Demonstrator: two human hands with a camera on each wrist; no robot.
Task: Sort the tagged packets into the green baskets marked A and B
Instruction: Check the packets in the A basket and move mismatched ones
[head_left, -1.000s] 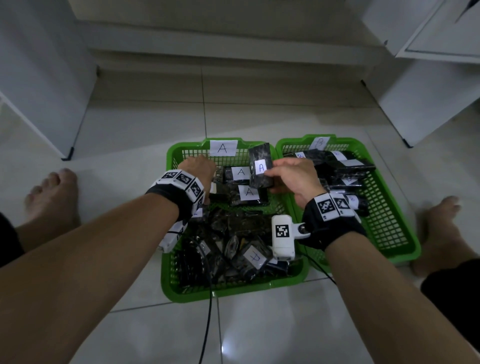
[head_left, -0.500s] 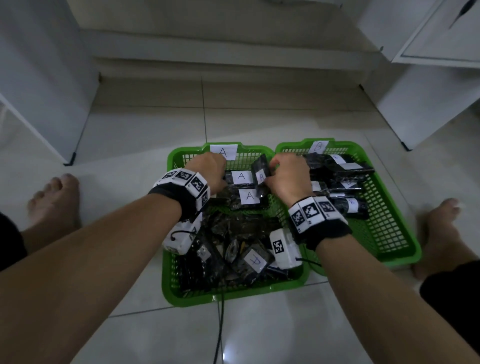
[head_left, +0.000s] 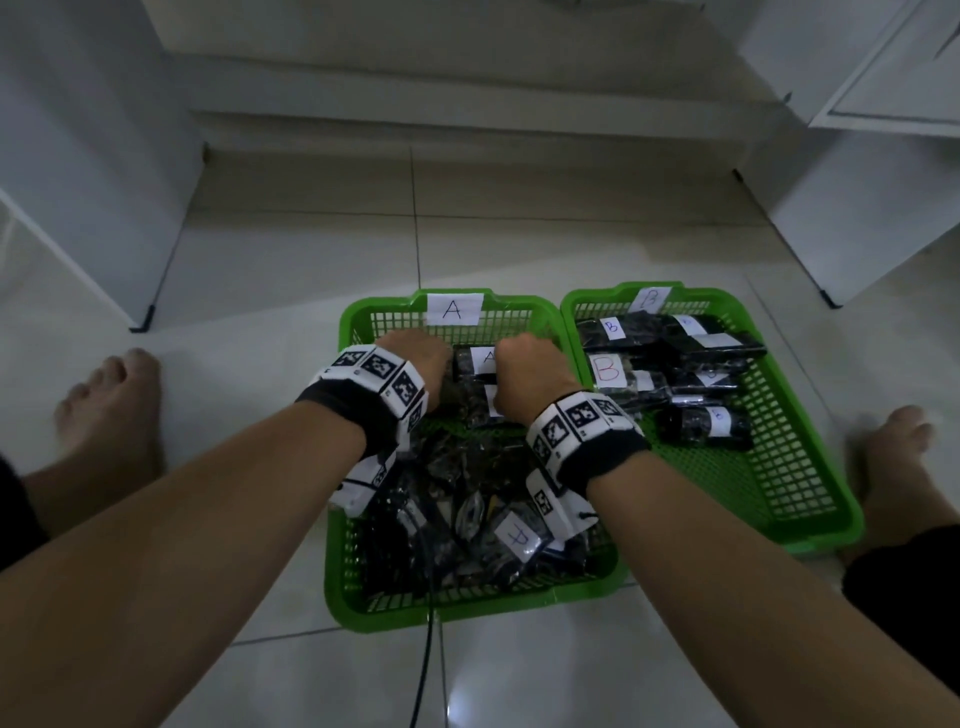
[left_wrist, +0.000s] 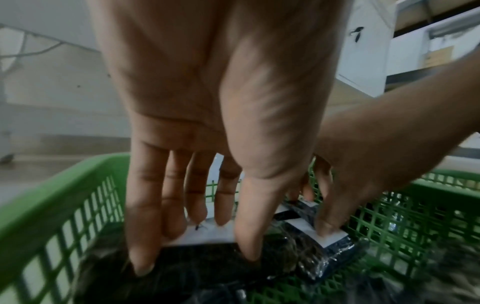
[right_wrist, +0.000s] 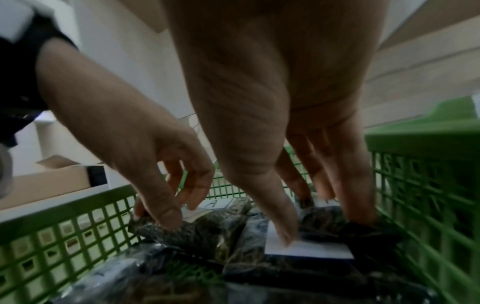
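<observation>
Green basket A (head_left: 340, 571) holds a loose pile of dark packets (head_left: 467, 519) in its near half and A-tagged packets (head_left: 485, 358) at its far end. Basket B (head_left: 810, 535) on the right holds several B-tagged packets (head_left: 665, 338). Both hands reach into the far end of basket A. My right hand (head_left: 530, 364) pinches an A-tagged packet (right_wrist: 311, 248), thumb on its white tag and fingers behind it, low over the stack. My left hand (head_left: 415, 358) rests straight fingertips (left_wrist: 221, 205) on a neighbouring tagged packet (left_wrist: 207, 236).
My bare feet sit on the tiled floor either side of the baskets, left foot (head_left: 109, 405) and right foot (head_left: 893, 452). A black cable (head_left: 426, 665) runs from basket A toward me. White cabinets stand at the left (head_left: 78, 156) and right (head_left: 857, 234).
My right hand has lowered the A-tagged packet from above the baskets' shared edge down into the far end of basket A, beside my left hand. The left hand has barely moved.
</observation>
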